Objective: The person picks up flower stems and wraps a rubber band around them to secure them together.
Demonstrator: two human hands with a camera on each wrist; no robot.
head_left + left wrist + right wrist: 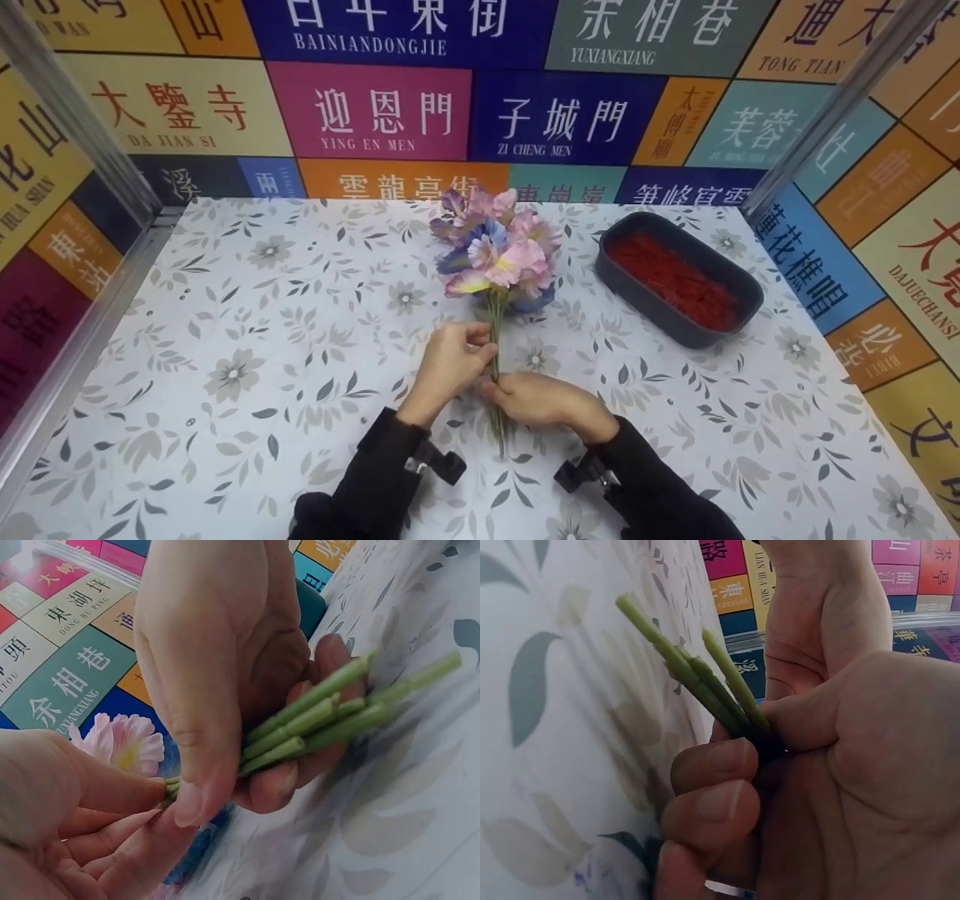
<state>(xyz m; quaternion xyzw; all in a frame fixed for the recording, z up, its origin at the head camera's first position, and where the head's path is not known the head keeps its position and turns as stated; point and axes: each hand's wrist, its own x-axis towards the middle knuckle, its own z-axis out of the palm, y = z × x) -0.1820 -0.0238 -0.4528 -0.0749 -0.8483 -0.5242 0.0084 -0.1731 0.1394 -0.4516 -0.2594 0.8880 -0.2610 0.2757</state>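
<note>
A bunch of artificial flowers [502,251], pink, purple and blue with some yellow, points away from me over the table in the head view. Both hands are on its green stems [300,720]. My left hand [456,360] pinches the stems just below the blooms. Lower down, nearer the cut ends, my right hand [544,399] grips them between thumb and curled fingers. Several stem ends [705,679] stick out past the right hand's fingers in the right wrist view, at uneven lengths. The blooms are mostly hidden in the wrist views.
A dark grey oblong tub [679,281] holding red shredded material [667,277] stands at the back right. The table [225,450] has a white cover with a grey leaf and flower print. Panels with coloured lettering [375,112] wall the back and sides, with metal posts at the corners.
</note>
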